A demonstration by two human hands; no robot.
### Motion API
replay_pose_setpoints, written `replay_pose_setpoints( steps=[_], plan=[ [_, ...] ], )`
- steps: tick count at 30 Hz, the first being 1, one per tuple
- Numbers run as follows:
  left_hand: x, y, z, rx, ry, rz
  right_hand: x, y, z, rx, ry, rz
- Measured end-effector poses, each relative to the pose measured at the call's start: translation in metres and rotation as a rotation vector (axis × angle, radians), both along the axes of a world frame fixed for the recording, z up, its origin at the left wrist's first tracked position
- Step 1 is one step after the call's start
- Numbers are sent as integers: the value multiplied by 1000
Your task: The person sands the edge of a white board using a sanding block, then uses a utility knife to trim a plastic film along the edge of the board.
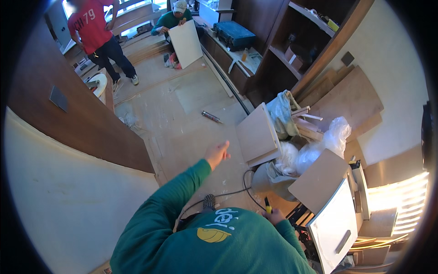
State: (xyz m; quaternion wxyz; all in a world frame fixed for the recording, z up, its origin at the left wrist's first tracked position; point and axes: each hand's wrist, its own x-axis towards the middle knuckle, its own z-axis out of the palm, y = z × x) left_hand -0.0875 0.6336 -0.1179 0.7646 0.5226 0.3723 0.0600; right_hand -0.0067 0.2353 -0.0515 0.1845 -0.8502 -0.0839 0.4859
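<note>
My left hand (218, 154) is stretched forward over the floor with nothing in it, and at least one finger is extended. Beyond it a sealant-type cartridge (211, 117) lies on the covered floor. Low beside my body, my right hand (275, 216) is closed around a small yellow and black hand tool (268, 206), perhaps a utility knife. The tool's dark end points up and away from me. Most of its lower part is hidden in my fingers. A white panel (335, 223) with a handle leans close to the right of that hand.
A cable (228, 193) crosses the floor near my foot (209, 202). Bagged waste (315, 153) and board offcuts crowd the right side behind a pale panel (258, 132). Farther off, one person (98, 36) stands, another (171, 22) holds a white board (185, 43). A blue case (234, 35) rests on a low cabinet.
</note>
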Motion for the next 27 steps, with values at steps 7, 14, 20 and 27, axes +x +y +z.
replay_pose_setpoints(
  steps=[7,14,20,27],
  plan=[
    [124,225,155,392,-140,-106,4,-167,-91,-244,-222,20],
    [160,253,243,582,71,-85,-6,-179,-56,-291,-204,-211],
    [164,248,265,638,70,-134,-14,-178,-56,-272,-190,-244],
    [154,248,275,683,84,-136,-23,-178,-57,-254,-185,-254]
  ],
)
